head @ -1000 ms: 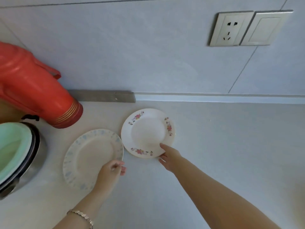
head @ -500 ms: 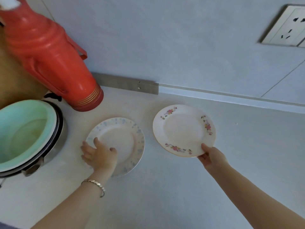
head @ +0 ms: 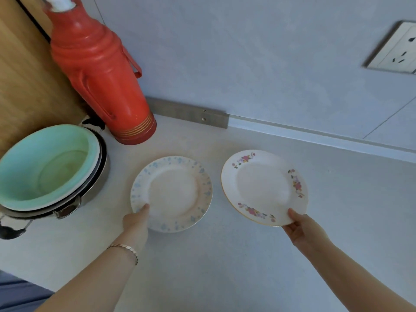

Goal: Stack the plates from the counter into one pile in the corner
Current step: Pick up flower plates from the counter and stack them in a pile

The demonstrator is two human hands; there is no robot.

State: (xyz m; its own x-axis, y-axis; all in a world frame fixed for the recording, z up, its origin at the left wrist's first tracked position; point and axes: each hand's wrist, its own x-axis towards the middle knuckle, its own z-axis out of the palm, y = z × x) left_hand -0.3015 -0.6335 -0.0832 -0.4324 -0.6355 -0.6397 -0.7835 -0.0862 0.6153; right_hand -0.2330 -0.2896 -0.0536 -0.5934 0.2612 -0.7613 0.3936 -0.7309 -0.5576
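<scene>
The left hand [head: 136, 224] pinches the blue-speckled plate [head: 171, 193] by its rim on the counter [head: 225, 266]; the right hand [head: 302, 229] pinches the floral plate [head: 263, 186] just beside. Nothing is stacked yet.

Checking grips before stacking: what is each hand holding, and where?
Left hand pinches the blue-speckled plate at its near-left rim; right hand holds the flowered plate at its near-right rim.

A home kitchen: a pale bench [head: 247, 266] against a tiled wall [head: 247, 52] carries a red thermos [head: 101, 70], pot [head: 85, 194] and plates [head: 173, 192].
</scene>
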